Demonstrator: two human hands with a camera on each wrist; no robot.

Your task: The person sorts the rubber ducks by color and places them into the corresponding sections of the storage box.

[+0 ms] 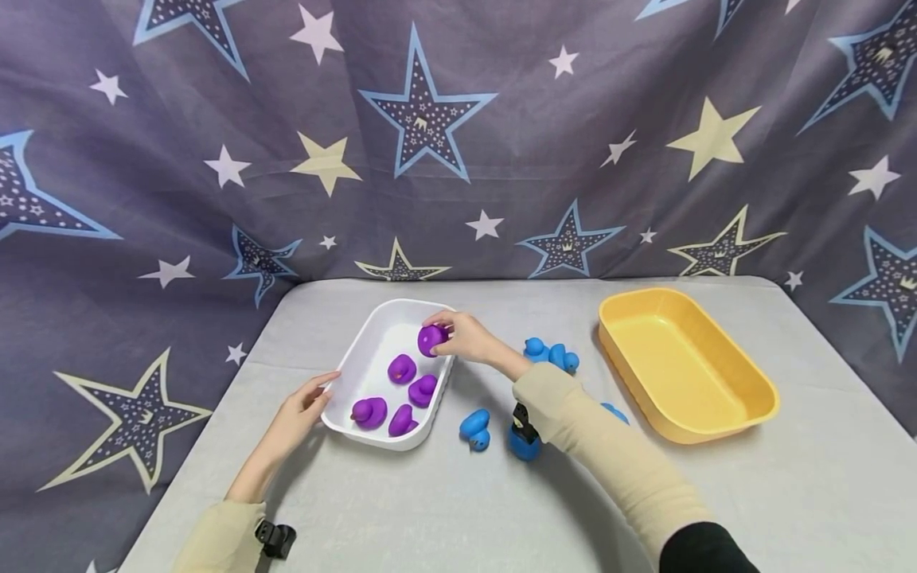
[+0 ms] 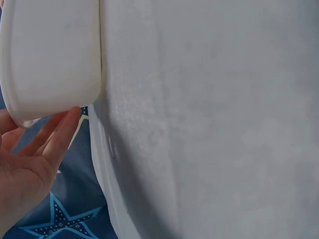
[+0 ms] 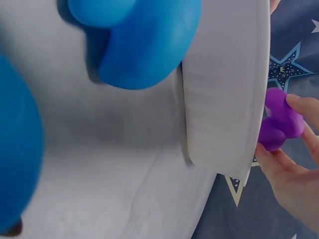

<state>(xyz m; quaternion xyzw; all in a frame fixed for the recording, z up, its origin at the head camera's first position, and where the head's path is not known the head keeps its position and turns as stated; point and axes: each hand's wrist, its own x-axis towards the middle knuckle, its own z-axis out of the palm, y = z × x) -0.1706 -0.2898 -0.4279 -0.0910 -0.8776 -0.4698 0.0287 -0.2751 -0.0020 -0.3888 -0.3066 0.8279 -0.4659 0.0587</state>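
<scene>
A white plastic basin [image 1: 371, 334] stands at the left of the table with several purple rubber ducks in it, one of them a duck [image 1: 369, 413] near its front left corner. My right hand [image 1: 466, 338] pinches another purple duck [image 3: 283, 117] between thumb and fingers, over the basin's far right side. At the left edge, my left hand [image 1: 297, 414] holds the basin's rim. From the left wrist view, fingertips [image 2: 74, 113] of that hand lie against the basin's outer wall.
Several blue rubber ducks, among them a duck [image 1: 475, 430] near the white basin, lie mid-table, some partly behind the right sleeve [image 1: 609, 446]. A yellow basin [image 1: 680, 358] stands at the right. A starry curtain [image 1: 501, 95] hangs behind the table.
</scene>
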